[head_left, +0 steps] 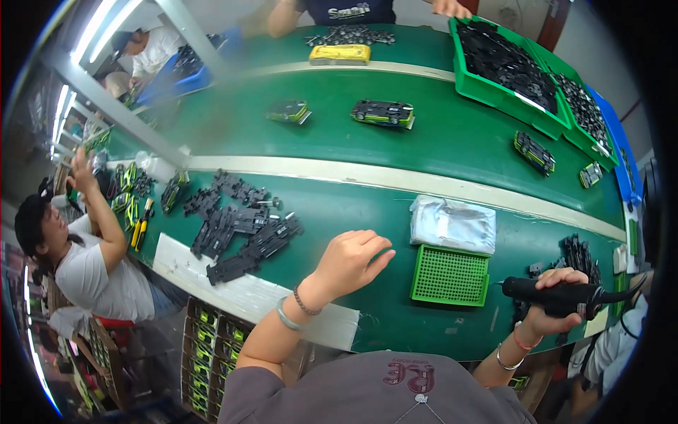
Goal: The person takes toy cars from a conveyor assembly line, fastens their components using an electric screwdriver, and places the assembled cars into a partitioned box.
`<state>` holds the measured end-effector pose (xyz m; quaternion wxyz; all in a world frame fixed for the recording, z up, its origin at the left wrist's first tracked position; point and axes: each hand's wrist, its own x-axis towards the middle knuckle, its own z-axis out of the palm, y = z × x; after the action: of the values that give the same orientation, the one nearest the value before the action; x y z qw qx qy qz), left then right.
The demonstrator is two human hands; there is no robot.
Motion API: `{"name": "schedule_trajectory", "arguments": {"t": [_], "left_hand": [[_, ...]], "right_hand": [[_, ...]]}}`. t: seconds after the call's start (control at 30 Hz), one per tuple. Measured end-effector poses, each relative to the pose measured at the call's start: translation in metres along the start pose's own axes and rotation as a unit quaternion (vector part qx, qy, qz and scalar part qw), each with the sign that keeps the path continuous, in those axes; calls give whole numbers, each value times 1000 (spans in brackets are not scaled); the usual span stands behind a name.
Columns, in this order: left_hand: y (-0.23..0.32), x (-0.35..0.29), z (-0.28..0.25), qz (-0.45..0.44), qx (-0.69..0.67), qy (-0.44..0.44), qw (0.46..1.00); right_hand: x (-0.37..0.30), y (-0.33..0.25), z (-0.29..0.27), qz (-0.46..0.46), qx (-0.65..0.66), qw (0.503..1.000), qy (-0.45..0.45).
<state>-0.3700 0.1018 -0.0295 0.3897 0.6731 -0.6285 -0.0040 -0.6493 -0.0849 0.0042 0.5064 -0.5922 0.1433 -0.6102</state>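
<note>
Left hand [351,260] raised over the green work table [367,212], fingers loosely curled and apart, gripping nothing, palm turned down, just right of a pile of black toy-car chassis plates [236,230]. Right hand [558,297] wrapped tight around a black electric screwdriver [547,291], tip aimed left toward a small green perforated tray [450,275], close beside it but not touching. Just behind the tray, a crumpled clear plastic bag [453,223] lying flat against the pale strip [395,180] edging the conveyor belt [424,134]. More black parts [579,258] heaped beyond the right hand near the table's right end. On the belt, well apart from both hands: a green-and-black toy car [382,112], a smaller one [288,110] to its left, another [534,152] farther right. A yellow car body [340,54] at the far side of the belt, next to a scatter of small dark pieces [349,35]. Green bins [487,88] filled with black parts at the upper right, a blue bin [613,134] beyond them. Yellow-handled pliers [141,222] at the table's left end beside more green-and-black cars [123,187]. A co-worker in a white shirt [99,272] seated at the left, one arm lifted; another person's hand [452,8] at the top edge by the bins.
</note>
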Motion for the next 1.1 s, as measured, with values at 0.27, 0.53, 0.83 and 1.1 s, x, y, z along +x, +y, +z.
{"name": "schedule_trajectory", "arguments": {"t": [0.27, 0.53, 0.83, 1.1], "left_hand": [[8, 7, -3, -36, 11, -20, 999], [34, 4, -17, -5, 49, -41, 998], [64, 9, -11, 32, 46, -55, 997], [22, 11, 1, -2, 24, -55, 998]], "right_hand": [[-1, 2, 14, -21, -22, 999, 29], [1, 8, 10, -19, 86, 996, -24], [-2, -16, 1, -36, 27, 999, -26], [-2, 15, -39, 30, 132, 978, -157]]}}
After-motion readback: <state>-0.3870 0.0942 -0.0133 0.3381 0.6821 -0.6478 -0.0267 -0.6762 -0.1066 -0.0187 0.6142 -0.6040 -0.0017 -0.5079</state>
